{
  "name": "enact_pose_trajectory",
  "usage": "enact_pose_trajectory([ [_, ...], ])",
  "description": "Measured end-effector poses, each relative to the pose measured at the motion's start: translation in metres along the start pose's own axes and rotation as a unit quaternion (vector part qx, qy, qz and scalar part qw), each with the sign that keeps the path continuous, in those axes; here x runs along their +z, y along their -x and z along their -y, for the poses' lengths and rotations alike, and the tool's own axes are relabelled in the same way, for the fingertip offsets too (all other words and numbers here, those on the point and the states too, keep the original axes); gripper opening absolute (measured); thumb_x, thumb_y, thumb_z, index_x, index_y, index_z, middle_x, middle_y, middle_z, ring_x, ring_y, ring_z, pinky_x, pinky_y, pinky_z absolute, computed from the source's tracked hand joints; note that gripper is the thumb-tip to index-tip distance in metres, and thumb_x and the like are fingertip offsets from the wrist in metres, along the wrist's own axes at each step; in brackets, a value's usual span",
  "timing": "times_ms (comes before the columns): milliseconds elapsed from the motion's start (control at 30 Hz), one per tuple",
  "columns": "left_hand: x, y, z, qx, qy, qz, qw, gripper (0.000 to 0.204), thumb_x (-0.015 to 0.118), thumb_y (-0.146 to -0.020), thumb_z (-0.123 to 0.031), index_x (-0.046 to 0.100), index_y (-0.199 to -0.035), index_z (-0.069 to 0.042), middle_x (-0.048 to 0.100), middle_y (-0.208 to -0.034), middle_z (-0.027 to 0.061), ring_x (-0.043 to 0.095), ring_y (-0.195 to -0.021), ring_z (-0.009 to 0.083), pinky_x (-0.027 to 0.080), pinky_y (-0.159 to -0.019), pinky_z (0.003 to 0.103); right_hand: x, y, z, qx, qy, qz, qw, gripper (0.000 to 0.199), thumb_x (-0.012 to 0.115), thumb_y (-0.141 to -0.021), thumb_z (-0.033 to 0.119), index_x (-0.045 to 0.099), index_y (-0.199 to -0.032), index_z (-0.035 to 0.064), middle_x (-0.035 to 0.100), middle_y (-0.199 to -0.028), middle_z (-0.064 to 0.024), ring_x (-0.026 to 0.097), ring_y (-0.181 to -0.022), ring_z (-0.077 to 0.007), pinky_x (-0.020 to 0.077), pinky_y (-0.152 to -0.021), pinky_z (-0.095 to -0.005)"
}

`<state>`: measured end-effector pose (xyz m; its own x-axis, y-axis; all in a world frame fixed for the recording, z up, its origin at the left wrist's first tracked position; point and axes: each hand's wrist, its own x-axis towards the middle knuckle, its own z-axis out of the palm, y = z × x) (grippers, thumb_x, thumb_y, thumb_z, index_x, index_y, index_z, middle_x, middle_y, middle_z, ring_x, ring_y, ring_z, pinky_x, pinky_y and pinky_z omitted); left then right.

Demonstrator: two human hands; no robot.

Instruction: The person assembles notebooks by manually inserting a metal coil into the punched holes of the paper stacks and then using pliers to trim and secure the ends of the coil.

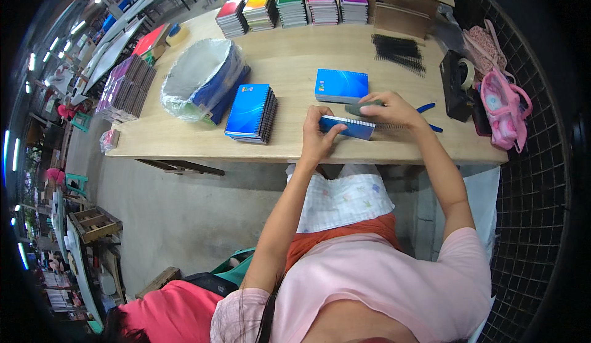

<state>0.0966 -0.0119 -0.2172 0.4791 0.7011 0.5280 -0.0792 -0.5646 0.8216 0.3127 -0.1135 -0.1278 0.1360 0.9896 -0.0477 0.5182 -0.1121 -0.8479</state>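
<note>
my left hand pinches a blue spiral notebook at the wooden table's near edge, my right hand closed on a dark tool above it, beside a plastic bag of blue notebooks, in a workshop.

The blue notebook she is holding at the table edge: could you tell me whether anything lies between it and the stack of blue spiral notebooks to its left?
Nothing visible does. The left hand and right hand hold the blue notebook; bare wooden table separates it from the stack of blue spiral notebooks.
</note>
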Motion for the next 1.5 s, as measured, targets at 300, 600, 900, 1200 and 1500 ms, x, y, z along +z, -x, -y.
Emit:
enact_pose_trajectory([
  [300, -0.003, 0.002, -0.007, -0.007, -0.003, 0.008, 1.000, 0.043, 0.087, -0.073, -0.013, 0.051, -0.097, -0.005, 0.053, -0.086, 0.0021, 0.050, -0.078, 0.0134, 0.044, -0.070, 0.028, 0.013, 0.001, 0.011, 0.075, -0.314, 0.047, 0.945, 0.042, 0.072, -0.089, 0.036, 0.072, -0.106, -0.0027, 0.072, -0.096, -0.0090, 0.063, -0.089, -0.0148, 0.0497, -0.081, -0.0300],
  [600, 0.000, 0.001, -0.013, -0.049, 0.049, -0.007, 0.998, 0.056, 0.086, -0.074, -0.014, 0.046, -0.112, -0.004, 0.054, -0.101, 0.0072, 0.053, -0.090, 0.0158, 0.045, -0.080, 0.030, 0.021, -0.009, 0.018, 0.004, -0.143, 0.044, 0.989, 0.040, 0.068, -0.091, 0.033, 0.071, -0.109, -0.0026, 0.071, -0.101, -0.0089, 0.064, -0.086, -0.0155, 0.0492, -0.082, -0.0280],
  [900, -0.027, 0.001, 0.016, -0.180, 0.303, 0.052, 0.934, 0.029, 0.068, -0.087, 0.004, 0.055, -0.112, -0.004, 0.057, -0.103, 0.0004, 0.056, -0.092, 0.0080, 0.047, -0.084, 0.022, 0.020, -0.016, 0.011, -0.048, -0.061, 0.073, 0.994, 0.045, 0.069, -0.088, 0.037, 0.072, -0.106, -0.0045, 0.072, -0.103, -0.0138, 0.065, -0.093, -0.0175, 0.0510, -0.083, -0.0313],
  [1200, -0.025, 0.001, 0.015, -0.170, 0.366, 0.028, 0.914, 0.042, 0.069, -0.083, 0.011, 0.048, -0.115, -0.006, 0.060, -0.099, 0.0045, 0.062, -0.092, 0.0112, 0.052, -0.080, 0.024, 0.033, -0.024, 0.004, -0.033, 0.007, 0.061, 0.998, 0.043, 0.067, -0.092, 0.039, 0.073, -0.104, -0.0020, 0.072, -0.091, -0.0094, 0.063, -0.083, -0.0156, 0.0498, -0.075, -0.0306],
  [1500, -0.032, 0.004, 0.021, -0.159, 0.345, 0.020, 0.925, 0.043, 0.071, -0.082, 0.009, 0.047, -0.116, -0.005, 0.062, -0.101, 0.0067, 0.063, -0.091, 0.0120, 0.053, -0.081, 0.026, 0.029, -0.018, 0.013, -0.076, -0.059, -0.021, 0.995, 0.038, 0.067, -0.093, 0.034, 0.072, -0.110, -0.0004, 0.072, -0.100, -0.0096, 0.064, -0.093, -0.0173, 0.0492, -0.085, -0.0319],
])
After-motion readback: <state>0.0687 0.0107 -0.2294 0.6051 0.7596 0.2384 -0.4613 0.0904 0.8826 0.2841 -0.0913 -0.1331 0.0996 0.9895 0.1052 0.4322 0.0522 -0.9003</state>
